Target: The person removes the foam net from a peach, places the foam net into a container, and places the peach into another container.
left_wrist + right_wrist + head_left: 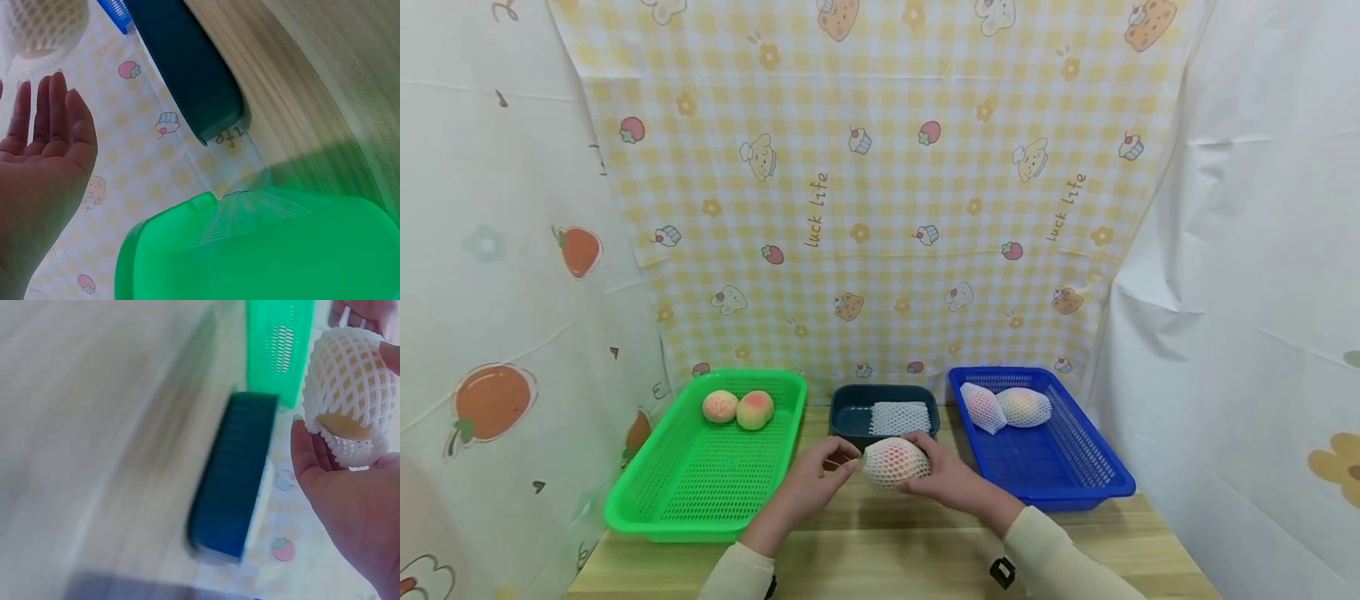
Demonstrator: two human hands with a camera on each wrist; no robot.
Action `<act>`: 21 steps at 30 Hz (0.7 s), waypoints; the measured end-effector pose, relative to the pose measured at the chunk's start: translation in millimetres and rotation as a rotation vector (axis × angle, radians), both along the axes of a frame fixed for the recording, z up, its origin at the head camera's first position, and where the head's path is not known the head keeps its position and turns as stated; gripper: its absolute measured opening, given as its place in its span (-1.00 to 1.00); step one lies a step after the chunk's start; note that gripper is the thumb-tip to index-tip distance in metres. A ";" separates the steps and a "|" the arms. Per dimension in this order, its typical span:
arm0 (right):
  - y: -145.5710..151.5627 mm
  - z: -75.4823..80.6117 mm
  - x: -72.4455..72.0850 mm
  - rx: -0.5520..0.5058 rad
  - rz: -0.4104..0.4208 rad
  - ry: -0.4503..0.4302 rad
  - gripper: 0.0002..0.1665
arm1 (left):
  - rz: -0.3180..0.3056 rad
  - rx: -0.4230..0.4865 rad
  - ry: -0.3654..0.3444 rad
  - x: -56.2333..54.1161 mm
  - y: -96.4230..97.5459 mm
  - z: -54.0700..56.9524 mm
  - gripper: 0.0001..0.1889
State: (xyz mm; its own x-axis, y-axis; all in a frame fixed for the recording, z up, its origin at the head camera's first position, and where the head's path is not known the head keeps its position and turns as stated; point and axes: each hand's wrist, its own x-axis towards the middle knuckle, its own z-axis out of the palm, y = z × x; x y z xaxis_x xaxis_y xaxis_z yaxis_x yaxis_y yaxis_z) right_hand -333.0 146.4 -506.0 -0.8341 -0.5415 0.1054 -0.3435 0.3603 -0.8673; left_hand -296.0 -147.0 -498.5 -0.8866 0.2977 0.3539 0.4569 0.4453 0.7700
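Yellow-checked cloth (865, 275) hung behind the wood-grain table (880, 554). Head view: netted peach (895, 464) held above the table, near the dark tray (852, 419); right hand (943, 475) curled round its right side, left hand (816, 475) at its left end. Judged light, fruit fairly firm, foam net (880, 475) soft, stretchy, easily torn, unlikely to slip. Best hold: broad grip round the middle, light pinch at the net's rim. Left-wrist view: fingers (57, 112) extended close to the net; could not tell whether thumb and forefinger pinched its edge. Right-wrist view: right thumb and fingers gripped opposite sides; white diamond mesh, with pale yellow skin (344, 427) bare at one opening.
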 end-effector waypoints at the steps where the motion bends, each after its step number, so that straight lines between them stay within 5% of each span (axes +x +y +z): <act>1: 1.1 4.6 0.8 0.001 -0.003 -0.002 -0.15 | 0.001 0.002 0.003 -0.3 0.2 0.6 -0.90; 10: 6.9 24.8 7.4 0.011 0.001 0.004 -0.16 | -0.019 0.070 0.054 -0.2 3.5 4.9 -0.89; 21: 1.6 28.8 11.4 -0.041 0.105 -0.002 -0.22 | -0.177 0.135 0.035 0.9 10.9 10.8 -0.63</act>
